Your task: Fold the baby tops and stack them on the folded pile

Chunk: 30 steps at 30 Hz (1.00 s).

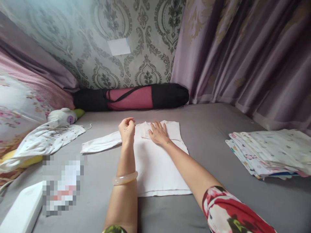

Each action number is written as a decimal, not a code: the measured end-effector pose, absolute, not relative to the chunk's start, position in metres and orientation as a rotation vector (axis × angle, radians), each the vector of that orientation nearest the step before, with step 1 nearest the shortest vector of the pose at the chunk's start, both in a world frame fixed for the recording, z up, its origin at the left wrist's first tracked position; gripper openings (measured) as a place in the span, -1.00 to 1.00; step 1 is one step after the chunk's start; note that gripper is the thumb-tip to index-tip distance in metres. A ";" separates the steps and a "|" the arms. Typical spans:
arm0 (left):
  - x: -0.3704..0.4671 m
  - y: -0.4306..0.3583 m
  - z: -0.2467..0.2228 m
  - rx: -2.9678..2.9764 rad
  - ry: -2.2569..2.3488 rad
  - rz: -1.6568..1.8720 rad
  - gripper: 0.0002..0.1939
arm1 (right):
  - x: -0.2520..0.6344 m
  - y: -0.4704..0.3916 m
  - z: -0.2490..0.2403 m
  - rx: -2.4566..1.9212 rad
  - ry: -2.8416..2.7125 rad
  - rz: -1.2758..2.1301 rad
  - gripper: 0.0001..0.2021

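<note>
A white long-sleeved shirt [160, 168] lies spread on the grey bed sheet, hem toward me. Its left sleeve [102, 143] stretches out flat to the left, while the sleeve on the right is folded in across the upper body. My right hand [159, 132] rests flat on that folded part, fingers spread. Over the shirt's left shoulder, my left hand [127, 130] is curled with fingertips together; whether cloth is between them is hidden. A pale bangle [125, 179] circles my left forearm.
Folded printed cloths [272, 153] are stacked on the right. A black and pink roll bag [130, 97] lies along the wall. On the left are a spotted white cloth [52, 137], a plush toy [62, 116], a white box [23, 207] and a blurred item [64, 184].
</note>
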<state>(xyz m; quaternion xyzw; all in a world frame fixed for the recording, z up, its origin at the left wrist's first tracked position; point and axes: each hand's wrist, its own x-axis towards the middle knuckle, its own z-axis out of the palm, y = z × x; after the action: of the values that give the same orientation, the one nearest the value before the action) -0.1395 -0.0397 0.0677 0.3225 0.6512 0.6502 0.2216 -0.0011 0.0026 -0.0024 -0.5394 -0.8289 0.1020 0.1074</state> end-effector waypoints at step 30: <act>-0.212 -0.089 0.070 1.047 2.095 1.689 -0.80 | 0.065 0.023 0.007 -1.926 -2.166 0.325 -0.42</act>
<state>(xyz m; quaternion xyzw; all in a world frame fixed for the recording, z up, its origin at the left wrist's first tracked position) -0.2117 -0.0895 0.0705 0.3598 0.7197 0.5801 0.1267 0.0651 0.0226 0.0070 -0.6560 -0.7381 0.1106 0.1123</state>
